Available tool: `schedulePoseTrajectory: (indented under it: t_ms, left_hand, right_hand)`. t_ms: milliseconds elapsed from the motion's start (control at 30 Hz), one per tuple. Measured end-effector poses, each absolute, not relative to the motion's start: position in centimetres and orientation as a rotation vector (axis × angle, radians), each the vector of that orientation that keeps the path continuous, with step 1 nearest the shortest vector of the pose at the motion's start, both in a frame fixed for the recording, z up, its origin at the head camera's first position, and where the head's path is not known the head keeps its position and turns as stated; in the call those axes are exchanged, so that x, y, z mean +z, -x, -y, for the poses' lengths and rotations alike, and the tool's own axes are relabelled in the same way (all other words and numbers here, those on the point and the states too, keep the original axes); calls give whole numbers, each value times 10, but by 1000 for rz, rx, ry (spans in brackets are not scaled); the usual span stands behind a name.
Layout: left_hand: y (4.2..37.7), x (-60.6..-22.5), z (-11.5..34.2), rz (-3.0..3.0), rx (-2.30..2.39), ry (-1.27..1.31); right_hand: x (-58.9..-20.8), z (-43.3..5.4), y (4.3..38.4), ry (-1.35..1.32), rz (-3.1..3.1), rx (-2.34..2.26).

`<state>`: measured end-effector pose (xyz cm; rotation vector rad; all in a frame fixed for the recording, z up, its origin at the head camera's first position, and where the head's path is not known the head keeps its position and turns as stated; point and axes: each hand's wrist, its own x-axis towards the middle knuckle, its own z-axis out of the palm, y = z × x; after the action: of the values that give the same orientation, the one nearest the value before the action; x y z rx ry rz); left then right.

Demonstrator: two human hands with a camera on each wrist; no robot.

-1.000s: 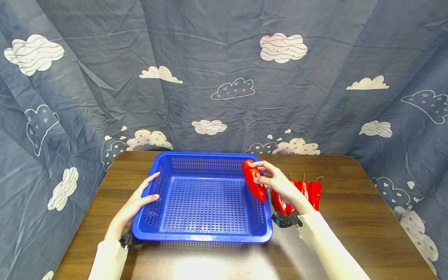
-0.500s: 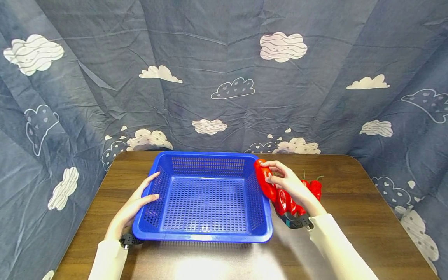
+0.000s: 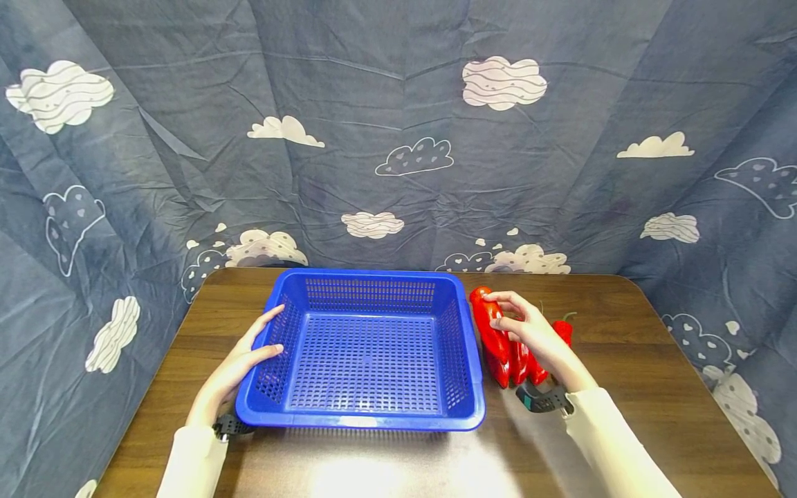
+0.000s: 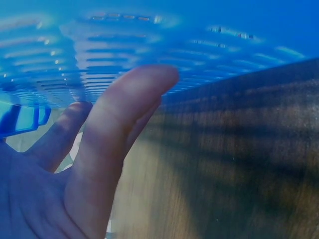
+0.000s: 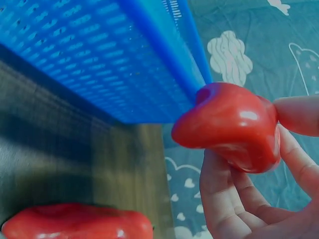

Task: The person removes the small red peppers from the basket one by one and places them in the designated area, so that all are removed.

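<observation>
A blue plastic basket [image 3: 364, 422] with slotted walls stands on the wooden table. My left hand [image 3: 239, 366] rests at its left rim, thumb and fingers extended; in the left wrist view the thumb [image 4: 107, 134] lies in front of the slotted wall. Just right of the basket, my right hand [image 3: 529, 328] pinches a long red pepper [image 3: 488, 321] between thumb and fingers. The right wrist view shows this pepper [image 5: 232, 127] end-on, raised beside the basket's outer wall. Several more red peppers [image 3: 563, 328] lie under and behind the right hand, partly hidden.
The brown wooden table [image 3: 641, 387] extends right of the peppers and in front of the basket. A dark curtain [image 3: 398, 90] with cloud prints hangs behind and on both sides. Another red pepper [image 5: 79, 221] lies low in the right wrist view.
My right hand has carried the held pepper rightward, from inside the basket's right wall, over the rim, to above the other peppers. The left hand and basket have stayed still.
</observation>
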<state>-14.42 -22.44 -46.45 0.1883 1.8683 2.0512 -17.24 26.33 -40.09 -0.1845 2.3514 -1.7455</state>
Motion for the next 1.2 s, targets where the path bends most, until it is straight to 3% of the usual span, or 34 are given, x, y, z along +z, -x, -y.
schedulePoseTrajectory:
  t_ms: [1200]
  left_hand:
    - [143,-462,224,-1886,2025,-185]
  right_hand:
    - [-417,-328,159,117,-2442,-1800]
